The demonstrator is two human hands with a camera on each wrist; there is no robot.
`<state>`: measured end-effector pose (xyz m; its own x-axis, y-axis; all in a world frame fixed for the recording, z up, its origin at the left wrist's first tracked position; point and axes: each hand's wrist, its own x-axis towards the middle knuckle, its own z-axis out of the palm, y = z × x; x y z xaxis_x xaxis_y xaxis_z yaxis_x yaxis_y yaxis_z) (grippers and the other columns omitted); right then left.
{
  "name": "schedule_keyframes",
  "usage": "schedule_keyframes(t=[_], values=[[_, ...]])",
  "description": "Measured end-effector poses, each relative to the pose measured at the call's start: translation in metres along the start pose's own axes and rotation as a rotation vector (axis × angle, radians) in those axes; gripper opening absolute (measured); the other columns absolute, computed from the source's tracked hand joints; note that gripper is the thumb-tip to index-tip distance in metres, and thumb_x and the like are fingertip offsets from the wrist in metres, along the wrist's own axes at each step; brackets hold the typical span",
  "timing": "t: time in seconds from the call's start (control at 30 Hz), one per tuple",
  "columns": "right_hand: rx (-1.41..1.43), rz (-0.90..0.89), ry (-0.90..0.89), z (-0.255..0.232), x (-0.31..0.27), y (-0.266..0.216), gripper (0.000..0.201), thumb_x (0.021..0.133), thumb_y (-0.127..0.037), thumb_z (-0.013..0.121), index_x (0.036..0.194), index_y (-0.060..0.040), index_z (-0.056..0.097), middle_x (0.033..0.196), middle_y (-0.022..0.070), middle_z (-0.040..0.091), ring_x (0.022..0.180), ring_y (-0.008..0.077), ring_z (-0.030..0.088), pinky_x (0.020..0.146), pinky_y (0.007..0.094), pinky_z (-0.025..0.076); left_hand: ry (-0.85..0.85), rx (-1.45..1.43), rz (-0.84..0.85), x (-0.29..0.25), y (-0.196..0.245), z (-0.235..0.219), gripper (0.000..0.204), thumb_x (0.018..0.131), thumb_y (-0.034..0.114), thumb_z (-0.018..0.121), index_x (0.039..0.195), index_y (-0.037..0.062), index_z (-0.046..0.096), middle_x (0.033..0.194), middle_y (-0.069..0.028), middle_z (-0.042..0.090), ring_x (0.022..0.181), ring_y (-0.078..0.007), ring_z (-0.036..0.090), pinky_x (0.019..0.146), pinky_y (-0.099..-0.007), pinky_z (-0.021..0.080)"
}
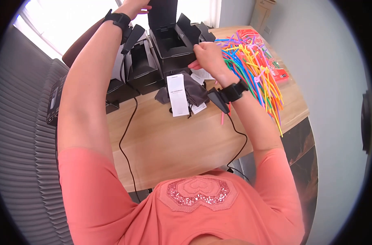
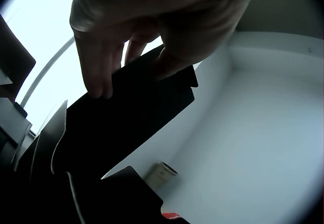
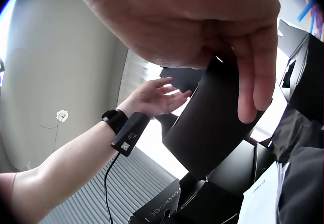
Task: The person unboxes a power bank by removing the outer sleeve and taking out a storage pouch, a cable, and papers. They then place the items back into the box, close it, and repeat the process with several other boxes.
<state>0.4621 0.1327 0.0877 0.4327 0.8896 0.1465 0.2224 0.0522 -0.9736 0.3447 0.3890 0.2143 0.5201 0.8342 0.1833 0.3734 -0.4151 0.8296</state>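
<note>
A black cardboard box (image 1: 177,61) stands near the back of the table with its lid (image 1: 161,15) raised upright. At the top of the head view, my left hand (image 1: 133,7) is partly cut off by the frame. The left wrist view has its thumb and fingers pinching the upper edge of the dark lid flap (image 2: 126,115). My right hand (image 1: 210,59) grips the near right edge of the same box, its fingers lying down the outer wall (image 3: 207,118) in the right wrist view.
Left of the box sits another open black box (image 1: 143,67). A grey pouch (image 1: 196,90) and a white leaflet (image 1: 178,96) lie in front. Colourful pipe-like sticks (image 1: 251,67) spread over a red package (image 1: 280,74) at right. A black cable (image 1: 122,139) crosses the table (image 1: 165,147).
</note>
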Motion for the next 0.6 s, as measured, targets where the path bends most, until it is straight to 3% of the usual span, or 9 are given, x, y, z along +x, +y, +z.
schedule_keyframes(t=[0.13, 0.2, 0.23, 0.37, 0.43, 0.6], values=[[-0.108, 0.004, -0.009, 0.014, 0.014, 0.001, 0.036, 0.094, -0.014, 0.042, 0.076, 0.0118, 0.060, 0.065, 0.0226, 0.066, 0.058, 0.0278, 0.072, 0.055, 0.0358, 0.057, 0.023, -0.004, -0.063, -0.002, -0.003, 0.002, 0.038, 0.099, 0.018, 0.055, 0.132, -0.0012, 0.055, 0.122, -0.0181, 0.063, 0.102, -0.0296, 0.066, 0.076, -0.0393, 0.059], [-0.143, 0.032, -0.018, 0.017, 0.017, -0.005, 0.036, 0.094, -0.014, 0.042, 0.077, 0.0118, 0.061, 0.064, 0.0216, 0.066, 0.057, 0.0269, 0.072, 0.055, 0.0358, 0.057, 0.011, -0.046, 0.095, 0.025, -0.034, -0.009, 0.056, 0.095, 0.033, 0.066, 0.131, -0.0072, 0.053, 0.119, -0.0191, 0.061, 0.105, -0.0254, 0.067, 0.090, -0.0331, 0.055], [-0.156, 0.035, -0.021, 0.018, 0.022, -0.002, 0.037, 0.094, -0.015, 0.042, 0.078, 0.0120, 0.061, 0.065, 0.0208, 0.067, 0.057, 0.0263, 0.072, 0.056, 0.0357, 0.057, -0.038, -0.025, 0.099, 0.021, -0.033, -0.010, 0.068, 0.096, 0.032, 0.063, 0.141, -0.0117, 0.039, 0.135, -0.0256, 0.049, 0.124, -0.0336, 0.058, 0.106, -0.0393, 0.048], [-0.187, 0.056, -0.022, 0.017, 0.030, 0.014, 0.036, 0.094, -0.015, 0.042, 0.079, 0.0117, 0.063, 0.064, 0.0204, 0.067, 0.056, 0.0259, 0.071, 0.057, 0.0357, 0.057, -0.028, 0.008, 0.045, 0.004, -0.021, 0.013, 0.065, 0.097, 0.033, 0.061, 0.141, -0.0103, 0.040, 0.136, -0.0252, 0.051, 0.127, -0.0335, 0.056, 0.109, -0.0396, 0.045], [-0.196, 0.072, 0.005, 0.017, 0.032, 0.024, 0.036, 0.094, -0.014, 0.042, 0.079, 0.0115, 0.064, 0.063, 0.0216, 0.066, 0.056, 0.0266, 0.071, 0.061, 0.0390, 0.058, -0.075, 0.126, -0.136, -0.006, -0.012, 0.021, 0.065, 0.097, 0.033, 0.059, 0.141, -0.0104, 0.040, 0.137, -0.0243, 0.051, 0.130, -0.0342, 0.054, 0.111, -0.0408, 0.042], [-0.341, -0.001, 0.008, 0.018, 0.040, 0.044, 0.034, 0.092, -0.014, 0.045, 0.080, 0.0099, 0.066, 0.068, 0.0240, 0.067, 0.062, 0.0338, 0.071, 0.071, 0.0435, 0.058, -0.058, 0.009, 0.016, -0.001, -0.042, 0.036, 0.071, 0.095, 0.037, 0.061, 0.144, -0.0098, 0.038, 0.136, -0.0247, 0.054, 0.129, -0.0348, 0.054, 0.112, -0.0434, 0.040]])
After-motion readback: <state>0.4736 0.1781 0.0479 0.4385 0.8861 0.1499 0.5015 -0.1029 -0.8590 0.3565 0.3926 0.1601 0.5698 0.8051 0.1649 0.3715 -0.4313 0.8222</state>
